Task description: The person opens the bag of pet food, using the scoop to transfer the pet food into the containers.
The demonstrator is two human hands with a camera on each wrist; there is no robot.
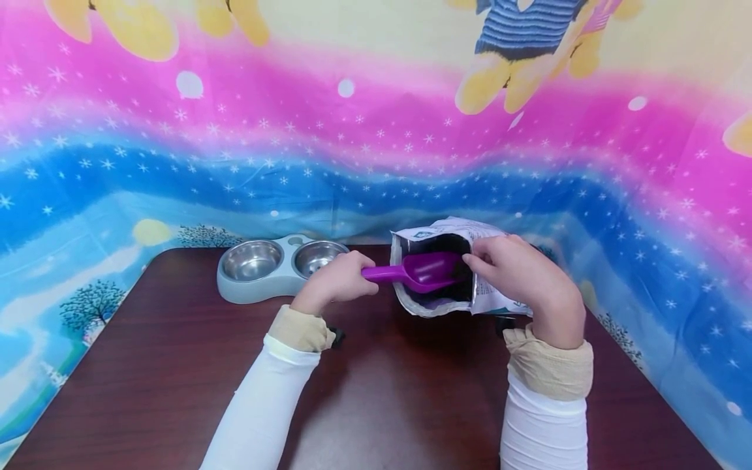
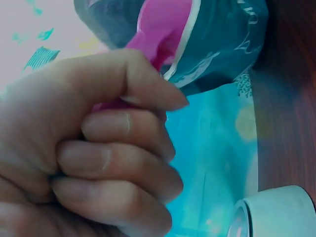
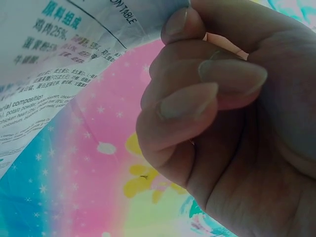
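A purple scoop (image 1: 431, 271) reaches into the open mouth of a white printed pet food bag (image 1: 499, 294). Its handle is in the grip of my left hand (image 1: 343, 277), fingers curled round it in the left wrist view. My right hand (image 1: 529, 277) pinches the bag's edge between thumb and fingers, at the right side of the mouth. In the right wrist view the bag's printed panel (image 3: 59, 64) hangs from that pinch. The bag is tipped with its mouth facing left, and its inside looks dark around the scoop's tip.
A pale grey double feeder (image 1: 258, 290) with two steel bowls stands at the back left, just beyond my left hand. The dark wooden table (image 1: 399, 405) ends against a colourful printed cloth (image 1: 376, 137) behind and at both sides.
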